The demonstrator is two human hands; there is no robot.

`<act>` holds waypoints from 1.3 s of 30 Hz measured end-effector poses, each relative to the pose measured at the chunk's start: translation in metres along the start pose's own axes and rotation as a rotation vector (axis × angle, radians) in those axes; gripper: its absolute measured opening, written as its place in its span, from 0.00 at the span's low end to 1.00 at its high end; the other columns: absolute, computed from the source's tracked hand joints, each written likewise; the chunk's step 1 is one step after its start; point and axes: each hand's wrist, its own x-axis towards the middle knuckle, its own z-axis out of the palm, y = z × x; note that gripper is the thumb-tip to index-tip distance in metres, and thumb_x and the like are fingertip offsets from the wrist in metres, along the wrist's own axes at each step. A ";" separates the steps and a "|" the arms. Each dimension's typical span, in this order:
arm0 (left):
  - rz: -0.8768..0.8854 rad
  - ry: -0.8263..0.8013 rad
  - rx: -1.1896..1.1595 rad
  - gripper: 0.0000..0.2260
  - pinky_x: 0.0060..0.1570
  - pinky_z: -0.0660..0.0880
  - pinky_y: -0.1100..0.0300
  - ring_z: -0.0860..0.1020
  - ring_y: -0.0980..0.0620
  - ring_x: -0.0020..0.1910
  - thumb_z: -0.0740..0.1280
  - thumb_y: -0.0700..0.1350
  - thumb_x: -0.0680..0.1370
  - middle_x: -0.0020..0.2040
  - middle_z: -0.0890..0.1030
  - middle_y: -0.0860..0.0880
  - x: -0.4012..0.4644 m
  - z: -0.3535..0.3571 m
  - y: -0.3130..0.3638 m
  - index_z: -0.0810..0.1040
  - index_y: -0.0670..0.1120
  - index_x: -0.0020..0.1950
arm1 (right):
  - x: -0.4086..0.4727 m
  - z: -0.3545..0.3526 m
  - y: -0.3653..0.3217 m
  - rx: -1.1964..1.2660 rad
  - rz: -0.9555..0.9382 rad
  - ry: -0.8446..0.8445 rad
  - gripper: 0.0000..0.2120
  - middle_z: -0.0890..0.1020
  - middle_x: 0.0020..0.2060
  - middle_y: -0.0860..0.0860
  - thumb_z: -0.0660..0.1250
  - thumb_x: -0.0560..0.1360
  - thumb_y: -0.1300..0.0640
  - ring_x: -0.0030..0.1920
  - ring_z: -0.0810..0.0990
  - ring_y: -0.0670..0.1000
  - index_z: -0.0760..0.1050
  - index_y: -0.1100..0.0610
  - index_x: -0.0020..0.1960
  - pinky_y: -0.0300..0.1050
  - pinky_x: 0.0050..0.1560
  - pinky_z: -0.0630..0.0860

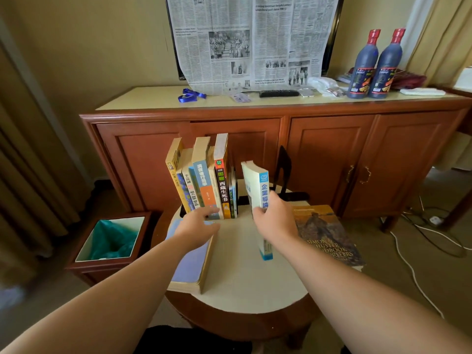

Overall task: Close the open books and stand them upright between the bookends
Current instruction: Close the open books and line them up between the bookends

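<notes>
Round table [240, 277], right hand [274, 218] grip holds white book [258, 186] upright, left hand [198, 222] loose

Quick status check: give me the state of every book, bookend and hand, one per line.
Row of books: closed, upright, leaning slightly left.
White and blue book: closed, upright, gripped by right hand.
Purple book: lying flat on table, not yet shelved.
Brown handbook: closed, lying flat at the table's right edge.
Right bookend: upright, apart from the books.
Left hand: open, reaching toward the row.
</notes>
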 end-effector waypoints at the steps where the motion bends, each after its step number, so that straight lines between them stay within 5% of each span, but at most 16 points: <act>1: -0.005 -0.018 0.060 0.23 0.60 0.73 0.61 0.73 0.51 0.71 0.72 0.51 0.80 0.75 0.74 0.52 0.003 -0.002 -0.011 0.74 0.56 0.76 | 0.005 -0.001 -0.002 0.012 0.001 0.024 0.05 0.84 0.53 0.54 0.64 0.78 0.54 0.43 0.83 0.53 0.71 0.53 0.52 0.54 0.38 0.85; 4: -0.030 -0.168 0.347 0.34 0.80 0.53 0.41 0.57 0.47 0.82 0.71 0.62 0.78 0.84 0.59 0.52 0.008 -0.001 -0.043 0.63 0.60 0.82 | 0.021 -0.002 -0.008 0.045 0.021 0.074 0.06 0.81 0.61 0.55 0.64 0.81 0.55 0.46 0.80 0.52 0.71 0.54 0.57 0.50 0.38 0.83; 7: 0.019 -0.206 0.590 0.36 0.79 0.35 0.34 0.41 0.49 0.85 0.56 0.72 0.80 0.86 0.45 0.54 0.007 0.010 -0.065 0.48 0.64 0.84 | 0.035 0.008 -0.013 0.040 0.023 0.089 0.07 0.80 0.65 0.54 0.64 0.83 0.52 0.48 0.79 0.52 0.70 0.52 0.59 0.49 0.38 0.82; 11: 0.066 -0.128 0.645 0.33 0.80 0.34 0.37 0.38 0.51 0.84 0.46 0.72 0.81 0.86 0.42 0.55 0.004 0.021 -0.075 0.41 0.66 0.84 | 0.053 0.029 -0.018 0.050 0.024 0.106 0.12 0.79 0.66 0.55 0.65 0.83 0.51 0.55 0.83 0.56 0.70 0.53 0.63 0.48 0.40 0.82; 25: 0.077 -0.082 0.615 0.34 0.80 0.34 0.39 0.39 0.52 0.84 0.46 0.74 0.79 0.86 0.46 0.56 0.008 0.024 -0.084 0.45 0.67 0.84 | 0.101 0.084 -0.020 0.206 0.079 0.154 0.14 0.79 0.67 0.56 0.66 0.83 0.52 0.61 0.82 0.57 0.71 0.55 0.66 0.51 0.46 0.85; 31: 0.082 -0.080 0.618 0.33 0.80 0.34 0.39 0.40 0.51 0.85 0.46 0.74 0.79 0.86 0.46 0.56 0.007 0.023 -0.084 0.45 0.67 0.84 | 0.101 0.085 -0.013 0.251 0.030 -0.054 0.18 0.82 0.59 0.50 0.60 0.84 0.42 0.55 0.83 0.52 0.71 0.52 0.67 0.47 0.45 0.79; 35: 0.074 -0.097 0.616 0.33 0.80 0.34 0.38 0.39 0.51 0.84 0.47 0.74 0.80 0.86 0.45 0.56 0.008 0.023 -0.084 0.44 0.67 0.84 | 0.102 0.077 -0.014 0.250 0.016 -0.301 0.29 0.78 0.63 0.47 0.51 0.85 0.36 0.58 0.82 0.50 0.55 0.47 0.82 0.50 0.54 0.81; 39: 0.082 -0.090 0.609 0.32 0.80 0.34 0.38 0.40 0.51 0.85 0.46 0.73 0.80 0.86 0.45 0.56 0.007 0.023 -0.083 0.45 0.67 0.84 | 0.104 0.082 -0.011 0.364 -0.005 -0.425 0.27 0.80 0.60 0.48 0.54 0.83 0.38 0.53 0.85 0.48 0.52 0.40 0.79 0.57 0.53 0.85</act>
